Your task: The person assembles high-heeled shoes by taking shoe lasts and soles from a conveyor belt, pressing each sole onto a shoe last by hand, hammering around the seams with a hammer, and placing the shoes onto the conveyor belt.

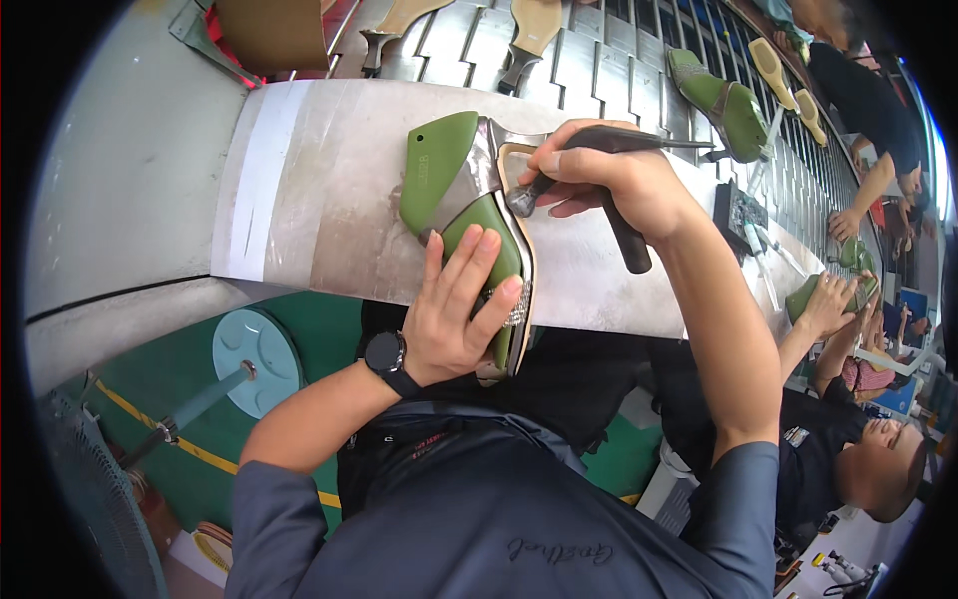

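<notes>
A green shoe last (431, 170) of smooth, hard-looking material, with a round hole near its heel end, carries a shoe upper (476, 172) in shiny grey, with a glittering, beaded-looking band (516, 311) near the toe and a pale sole edge (530, 262) along its right side. It lies on its side on the pale, scuffed worktop (349, 205), its toe reaching past the near edge. The left hand (447, 324) rests on the forepart, its fingers stretched out and slightly apart, pressed to the surface. The right hand (634, 185) has its fingers curled closed around a dark tool (627, 238), whose rounded grey head (521, 202) is beside the sole edge; whether it touches, I cannot tell. Beyond, 2 beige shoe bottoms (536, 27) with grey heels lie on a metal-slatted conveyor (449, 65).
</notes>
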A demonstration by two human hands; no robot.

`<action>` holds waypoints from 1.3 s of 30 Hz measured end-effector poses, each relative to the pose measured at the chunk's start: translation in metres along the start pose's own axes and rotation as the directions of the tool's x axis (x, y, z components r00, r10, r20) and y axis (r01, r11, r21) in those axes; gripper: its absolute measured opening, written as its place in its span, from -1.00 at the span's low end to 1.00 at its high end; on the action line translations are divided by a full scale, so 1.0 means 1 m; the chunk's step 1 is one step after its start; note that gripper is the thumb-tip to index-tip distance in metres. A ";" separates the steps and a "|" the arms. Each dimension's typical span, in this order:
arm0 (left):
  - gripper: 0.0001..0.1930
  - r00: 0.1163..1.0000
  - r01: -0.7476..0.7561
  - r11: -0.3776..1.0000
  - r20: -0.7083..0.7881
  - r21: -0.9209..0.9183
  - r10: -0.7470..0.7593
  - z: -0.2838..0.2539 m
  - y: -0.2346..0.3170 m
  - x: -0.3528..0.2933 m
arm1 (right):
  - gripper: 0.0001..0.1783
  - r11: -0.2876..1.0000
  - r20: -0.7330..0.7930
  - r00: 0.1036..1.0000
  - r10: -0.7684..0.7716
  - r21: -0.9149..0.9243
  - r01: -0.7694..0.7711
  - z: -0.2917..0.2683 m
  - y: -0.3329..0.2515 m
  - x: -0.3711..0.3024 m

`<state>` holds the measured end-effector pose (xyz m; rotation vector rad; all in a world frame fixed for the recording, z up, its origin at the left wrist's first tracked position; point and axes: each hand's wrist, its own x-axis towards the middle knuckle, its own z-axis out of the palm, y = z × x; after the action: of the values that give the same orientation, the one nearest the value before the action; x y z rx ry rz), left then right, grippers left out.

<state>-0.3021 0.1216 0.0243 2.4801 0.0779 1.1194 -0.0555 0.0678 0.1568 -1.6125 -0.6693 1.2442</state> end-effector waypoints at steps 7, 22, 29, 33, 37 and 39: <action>-0.02 0.955 0.180 0.901 -0.151 -0.394 -0.257 -0.038 0.007 0.002 | -0.39 0.192 -0.081 0.877 -0.474 -0.981 0.013 -0.025 0.042 -0.058; -0.32 0.789 0.477 -0.061 0.457 -0.877 -0.411 -0.078 -0.050 0.060 | -0.06 0.392 0.034 0.903 -0.429 0.907 0.152 0.046 0.119 -0.099; -0.51 0.773 0.629 0.714 0.346 -0.309 -0.531 -0.044 -0.056 0.059 | -0.57 0.688 -0.722 0.563 -0.402 0.167 0.706 -0.064 0.042 0.023; -0.53 0.770 0.621 0.745 0.371 -0.245 -0.520 -0.044 -0.079 0.070 | -0.42 0.893 -0.747 0.489 -0.450 -0.366 0.261 -0.149 0.060 0.077; -0.49 0.947 0.304 0.896 -0.003 0.325 -0.321 -0.042 -0.158 0.108 | -0.17 0.841 -0.748 0.433 -0.504 -0.538 0.049 -0.130 0.070 0.061; -0.44 0.878 0.427 0.811 0.030 0.399 -0.477 -0.038 -0.192 0.141 | -0.10 0.629 -0.567 0.347 -0.747 -0.772 0.091 -0.097 0.089 0.025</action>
<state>-0.2124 0.3406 0.0706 2.6433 0.8855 0.7869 0.0324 0.0202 0.0675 -2.0840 -0.7989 -0.4250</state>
